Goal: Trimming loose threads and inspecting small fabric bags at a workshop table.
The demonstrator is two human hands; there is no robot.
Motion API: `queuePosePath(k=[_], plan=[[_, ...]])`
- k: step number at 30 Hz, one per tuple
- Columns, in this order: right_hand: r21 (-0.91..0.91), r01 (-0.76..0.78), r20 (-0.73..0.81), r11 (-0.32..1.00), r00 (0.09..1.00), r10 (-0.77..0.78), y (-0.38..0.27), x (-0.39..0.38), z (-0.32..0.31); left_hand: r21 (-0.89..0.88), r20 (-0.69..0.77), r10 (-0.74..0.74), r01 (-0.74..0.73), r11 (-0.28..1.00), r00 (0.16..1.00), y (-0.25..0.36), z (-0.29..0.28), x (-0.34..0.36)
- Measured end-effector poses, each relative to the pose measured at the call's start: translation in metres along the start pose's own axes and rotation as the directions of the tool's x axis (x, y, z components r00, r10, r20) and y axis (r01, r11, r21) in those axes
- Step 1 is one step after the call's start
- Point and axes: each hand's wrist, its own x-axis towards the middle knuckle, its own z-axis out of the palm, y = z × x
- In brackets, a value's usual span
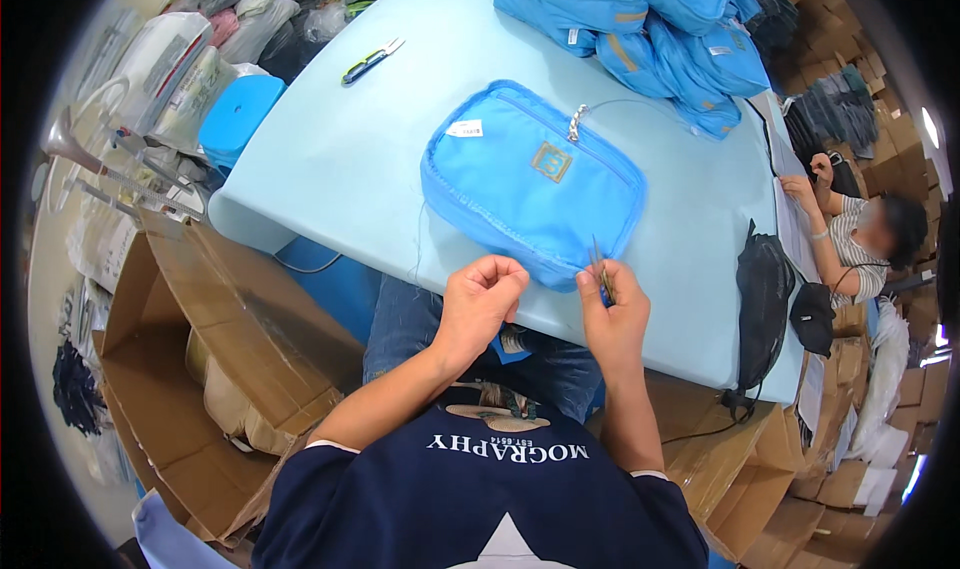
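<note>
A blue zip pouch (530, 184) with a square badge and a white tag lies flat on the pale blue table (340, 159). My left hand (482, 297) is closed at the pouch's near edge, its fingers pinched on what looks like a thin thread. My right hand (612, 304) grips small thread snips (601, 269), whose tip points up against the pouch's near right corner. Both hands sit at the table's front edge, above my lap.
A pile of similar blue pouches (650, 29) lies at the far right of the table. Another pair of snips (372, 61) rests at the far left. Open cardboard boxes (190, 369) stand at my left. A black bag (765, 299) hangs off the table's right edge, beside a seated person (860, 234).
</note>
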Motion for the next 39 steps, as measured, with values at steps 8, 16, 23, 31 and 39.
queuePosePath(k=[8, 16, 23, 31, 39], plan=[[0.143, -0.143, 0.124, 0.979, 0.984, 0.126, 0.015, 0.011, -0.011, 0.047, -0.076, 0.081, -0.078, 0.996, 0.994, -0.001, 0.019, 0.003], [0.154, -0.095, 0.059, 0.984, 0.994, 0.087, 0.016, 0.007, -0.005, -0.016, -0.044, 0.041, -0.041, 0.999, 0.998, -0.010, 0.021, 0.015], [0.209, -0.201, 0.106, 0.957, 0.978, 0.182, 0.011, 0.007, -0.009, 0.039, -0.039, 0.019, -0.018, 0.999, 0.999, -0.008, 0.019, 0.010], [0.333, -0.405, 0.599, 0.851, 0.788, 0.141, -0.002, -0.011, -0.056, 0.004, 0.040, -0.031, 0.031, 1.000, 0.999, -0.001, 0.004, 0.008], [0.143, -0.542, 0.622, 0.828, 0.700, 0.351, -0.006, -0.005, -0.023, 0.145, 0.010, -0.032, 0.030, 0.989, 0.999, 0.005, 0.001, 0.010]])
